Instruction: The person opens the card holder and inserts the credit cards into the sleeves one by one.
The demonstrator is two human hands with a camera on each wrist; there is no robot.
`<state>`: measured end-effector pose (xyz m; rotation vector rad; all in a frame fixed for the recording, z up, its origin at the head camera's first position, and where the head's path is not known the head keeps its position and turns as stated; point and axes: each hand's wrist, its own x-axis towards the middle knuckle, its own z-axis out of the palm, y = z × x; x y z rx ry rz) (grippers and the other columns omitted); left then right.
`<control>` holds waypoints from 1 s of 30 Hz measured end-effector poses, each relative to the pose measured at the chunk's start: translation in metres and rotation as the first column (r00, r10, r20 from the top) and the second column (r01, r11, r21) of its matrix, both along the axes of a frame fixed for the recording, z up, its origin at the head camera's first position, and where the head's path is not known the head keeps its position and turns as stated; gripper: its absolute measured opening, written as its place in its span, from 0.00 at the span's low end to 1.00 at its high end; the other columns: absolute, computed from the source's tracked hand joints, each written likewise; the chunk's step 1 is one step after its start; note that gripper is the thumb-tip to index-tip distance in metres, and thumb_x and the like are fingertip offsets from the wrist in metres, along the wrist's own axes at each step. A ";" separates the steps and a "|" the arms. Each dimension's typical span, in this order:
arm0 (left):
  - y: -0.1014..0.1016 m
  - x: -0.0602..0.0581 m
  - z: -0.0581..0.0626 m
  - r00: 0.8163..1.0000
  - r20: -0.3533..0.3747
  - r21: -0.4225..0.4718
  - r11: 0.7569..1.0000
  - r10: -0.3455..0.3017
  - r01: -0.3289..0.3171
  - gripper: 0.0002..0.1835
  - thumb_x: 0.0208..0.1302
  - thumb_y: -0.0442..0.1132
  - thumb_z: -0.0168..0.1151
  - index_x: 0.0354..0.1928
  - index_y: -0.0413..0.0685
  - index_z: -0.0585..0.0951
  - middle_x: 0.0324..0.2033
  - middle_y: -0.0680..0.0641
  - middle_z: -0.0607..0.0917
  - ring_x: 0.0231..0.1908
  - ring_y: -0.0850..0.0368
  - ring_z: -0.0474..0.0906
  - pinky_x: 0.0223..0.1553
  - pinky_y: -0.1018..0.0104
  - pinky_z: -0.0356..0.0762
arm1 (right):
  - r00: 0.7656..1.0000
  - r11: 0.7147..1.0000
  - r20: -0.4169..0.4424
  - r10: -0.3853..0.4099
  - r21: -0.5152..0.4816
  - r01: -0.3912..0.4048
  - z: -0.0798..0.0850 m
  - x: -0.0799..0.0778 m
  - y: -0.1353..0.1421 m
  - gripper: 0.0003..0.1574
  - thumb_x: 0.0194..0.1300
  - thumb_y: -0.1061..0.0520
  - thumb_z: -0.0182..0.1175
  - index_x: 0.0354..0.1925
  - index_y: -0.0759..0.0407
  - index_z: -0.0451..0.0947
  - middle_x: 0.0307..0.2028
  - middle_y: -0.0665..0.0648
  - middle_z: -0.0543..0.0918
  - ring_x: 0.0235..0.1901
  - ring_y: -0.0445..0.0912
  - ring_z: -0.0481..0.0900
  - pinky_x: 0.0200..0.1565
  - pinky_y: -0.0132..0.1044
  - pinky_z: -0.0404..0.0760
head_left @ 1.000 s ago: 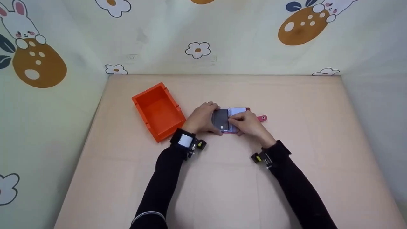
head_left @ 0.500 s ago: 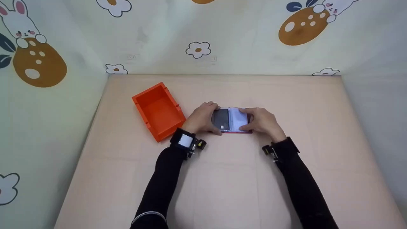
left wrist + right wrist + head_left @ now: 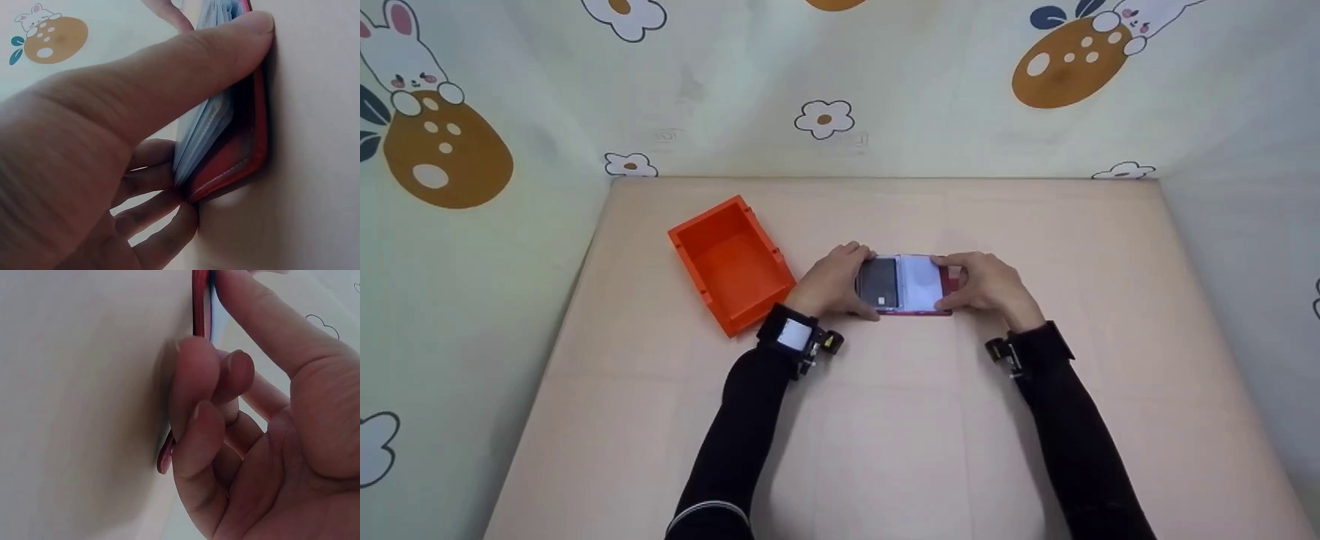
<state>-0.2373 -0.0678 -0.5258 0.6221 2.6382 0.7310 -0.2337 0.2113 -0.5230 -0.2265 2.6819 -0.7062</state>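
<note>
A red card holder (image 3: 921,283) with clear plastic sleeves lies spread flat on the table, a dark card (image 3: 877,281) showing on its left half. My left hand (image 3: 832,281) grips the left half, thumb along the near edge and fingers at the far edge. In the left wrist view the sleeves (image 3: 197,140) fan out above the red cover (image 3: 225,169) under the thumb. The right hand (image 3: 986,289) spans the right end between index finger and thumb. Its other fingers (image 3: 197,444) curl over the snap strap (image 3: 165,458), mostly hidden in the right wrist view.
An orange bin (image 3: 733,266) stands tilted at an angle just left of the left hand, its inside bare. The pale table (image 3: 885,450) meets a patterned cloth wall (image 3: 720,112) at the back and sides.
The right hand has let go of the sleeve near the middle and shifted right to the card holder's right end. The left hand has kept its grip in place.
</note>
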 end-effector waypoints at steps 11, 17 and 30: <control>0.006 0.008 0.017 0.999 -0.036 -0.207 0.978 0.023 -0.030 0.60 0.49 0.52 0.84 0.81 0.47 0.58 0.72 0.39 0.71 0.67 0.43 0.70 0.71 0.48 0.70 | 0.999 0.999 0.045 -0.006 -0.039 0.008 0.000 -0.001 0.004 0.55 0.47 0.49 0.85 0.72 0.45 0.74 0.55 0.65 0.80 0.49 0.54 0.71 0.51 0.45 0.71; 0.009 0.009 0.024 0.999 -0.011 -0.023 0.999 0.038 -0.038 0.66 0.47 0.43 0.86 0.84 0.58 0.51 0.70 0.40 0.67 0.60 0.44 0.74 0.66 0.49 0.77 | 0.999 0.999 0.050 0.006 -0.050 -0.003 0.001 -0.002 0.004 0.54 0.47 0.50 0.85 0.72 0.46 0.74 0.67 0.65 0.77 0.54 0.56 0.72 0.60 0.53 0.73; 0.038 0.016 0.008 0.989 0.038 0.237 0.963 -0.146 0.133 0.63 0.55 0.50 0.82 0.84 0.52 0.49 0.77 0.48 0.67 0.74 0.52 0.67 0.74 0.57 0.66 | 0.998 0.996 0.051 0.045 -0.078 -0.041 -0.001 -0.005 0.008 0.50 0.47 0.58 0.81 0.69 0.51 0.76 0.30 0.58 0.84 0.28 0.47 0.79 0.33 0.38 0.76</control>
